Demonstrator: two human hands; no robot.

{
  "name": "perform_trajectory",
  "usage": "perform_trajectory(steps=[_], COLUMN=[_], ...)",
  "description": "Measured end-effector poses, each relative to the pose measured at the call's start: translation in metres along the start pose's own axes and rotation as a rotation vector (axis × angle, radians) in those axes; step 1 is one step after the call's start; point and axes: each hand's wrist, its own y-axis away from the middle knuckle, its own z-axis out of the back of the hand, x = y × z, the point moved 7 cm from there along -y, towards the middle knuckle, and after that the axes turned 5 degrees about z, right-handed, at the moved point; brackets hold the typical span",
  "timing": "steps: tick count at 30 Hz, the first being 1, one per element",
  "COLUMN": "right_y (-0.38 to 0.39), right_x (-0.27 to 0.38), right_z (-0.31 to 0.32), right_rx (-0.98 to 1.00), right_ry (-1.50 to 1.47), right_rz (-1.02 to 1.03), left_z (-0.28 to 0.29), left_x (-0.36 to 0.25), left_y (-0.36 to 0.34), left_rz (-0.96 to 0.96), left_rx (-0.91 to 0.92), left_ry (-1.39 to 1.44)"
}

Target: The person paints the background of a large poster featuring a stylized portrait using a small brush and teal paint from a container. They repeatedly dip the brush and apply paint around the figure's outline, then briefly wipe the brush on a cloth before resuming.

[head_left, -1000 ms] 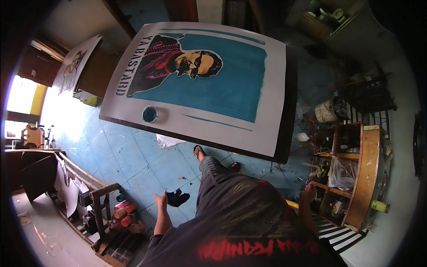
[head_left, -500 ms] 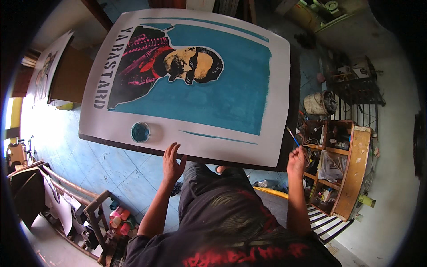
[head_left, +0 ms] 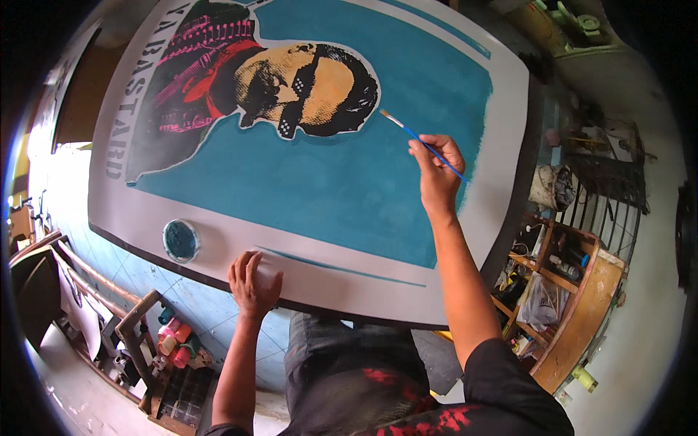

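Observation:
A large white sheet (head_left: 218,211) lies before me, bearing a sideways stencil-style portrait (head_left: 320,91) with sunglasses and a red scarf on a teal painted ground (head_left: 349,189). Between the fingers of my right hand (head_left: 440,174) is a slim blue paintbrush (head_left: 418,136). Its bristles are by the top of the portrait's head; whether they touch the sheet I cannot tell. My left hand (head_left: 254,285) rests at the sheet's near edge, fingers stretched out, holding nothing. To its left stands a round tub of teal paint (head_left: 181,241) on the white margin.
A dark board (head_left: 349,316) supports the sheet. At right are a wooden compartment shelf (head_left: 574,305) with tools and bags, and a paint-stained bucket (head_left: 550,187). Several paint bottles (head_left: 174,341) and a wooden frame (head_left: 134,320) stand low at left, above a blue tiled floor (head_left: 138,258).
My right hand has carried the paintbrush from beyond the sheet's right edge up and left over the teal area. The view has moved closer to the sheet; my left hand stays near its edge.

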Motion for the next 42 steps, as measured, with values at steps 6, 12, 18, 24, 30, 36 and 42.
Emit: perform_trajectory(steps=[6,12,18,24,30,36,42], right_y=[-0.008,-0.004,0.001,0.003,0.004,0.019,0.049], right_x=[-0.033,-0.038,-0.041,-0.036,-0.035,-0.006,0.022], right_z=[-0.017,-0.009,-0.011,-0.009,-0.001,-0.016,-0.067], right_rx=[0.143,0.142,0.139,0.153,0.094,0.030,0.115], right_ry=[0.053,0.234,0.342,0.440,0.285,0.172,0.139], right_rz=[0.078,0.223,0.248,0.297,0.229,0.141,0.163], left_z=[0.000,-0.002,-0.001,0.029,0.067,0.064,0.065], left_x=[-0.001,-0.005,-0.002,0.017,0.098,0.129,0.125], left_y=[0.001,0.001,0.003,0.017,0.006,-0.016,-0.012], left_rz=[-0.021,-0.026,-0.035,0.157,0.622,0.564,0.530], left_rx=[-0.021,-0.018,-0.004,-0.297,-0.528,-0.568,-0.582], left_ry=[-0.034,-0.048,-0.019,0.237,0.169,0.274,0.220])
